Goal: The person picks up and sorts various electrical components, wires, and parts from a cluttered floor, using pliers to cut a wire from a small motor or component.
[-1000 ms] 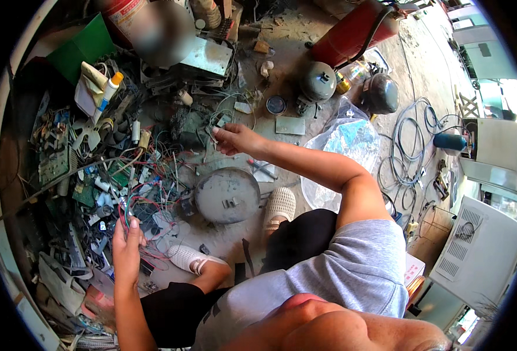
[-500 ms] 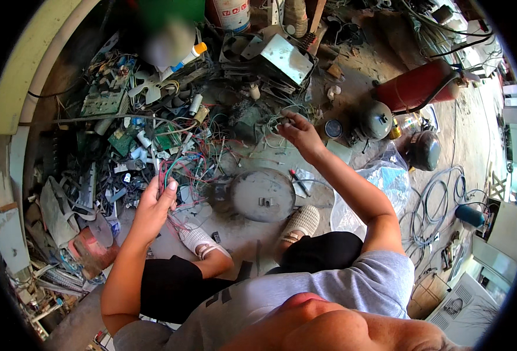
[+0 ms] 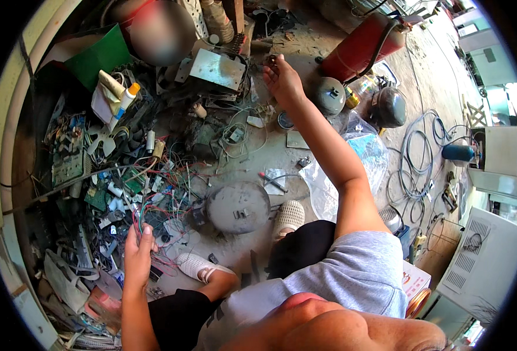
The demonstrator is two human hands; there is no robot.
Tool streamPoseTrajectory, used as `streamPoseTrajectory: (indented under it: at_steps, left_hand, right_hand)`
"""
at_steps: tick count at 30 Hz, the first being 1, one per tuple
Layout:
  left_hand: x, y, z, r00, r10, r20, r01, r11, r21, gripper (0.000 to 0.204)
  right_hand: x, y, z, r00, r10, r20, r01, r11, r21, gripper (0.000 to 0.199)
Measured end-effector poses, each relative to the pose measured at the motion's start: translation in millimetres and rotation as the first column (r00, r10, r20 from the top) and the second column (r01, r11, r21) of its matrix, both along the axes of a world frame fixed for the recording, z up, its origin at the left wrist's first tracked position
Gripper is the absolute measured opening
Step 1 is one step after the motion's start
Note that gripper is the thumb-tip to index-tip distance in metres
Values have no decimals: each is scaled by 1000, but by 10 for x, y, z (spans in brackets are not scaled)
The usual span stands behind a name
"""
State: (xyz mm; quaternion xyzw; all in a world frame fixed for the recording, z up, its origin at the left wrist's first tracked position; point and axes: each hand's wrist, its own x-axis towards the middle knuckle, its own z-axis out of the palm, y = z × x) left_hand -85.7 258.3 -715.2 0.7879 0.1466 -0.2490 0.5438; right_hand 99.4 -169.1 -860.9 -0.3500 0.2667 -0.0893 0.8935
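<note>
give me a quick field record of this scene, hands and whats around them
setting: cluttered concrete floor, person seated, seen from above
left hand: gripping a bundle of coloured wires
right hand: stretched far forward, pinching something too small to identify
between the feet: round grey metal disc
left side: heap of circuit boards and cables
right side: clear plastic bag, coiled cable, red cylinder
footwear: white shoes

Red cylinder (image 3: 361,47), green board (image 3: 99,58)

Red cylinder (image 3: 358,47), grey round casing (image 3: 238,206)
</note>
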Motion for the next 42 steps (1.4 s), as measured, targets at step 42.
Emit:
streamPoseTrajectory:
  at_steps: [42]
  left_hand:
    - [27, -14, 26, 998, -36, -61, 41, 996, 77, 25]
  right_hand:
    - [5, -409, -1061, 998, 46, -40, -49, 995, -85, 17]
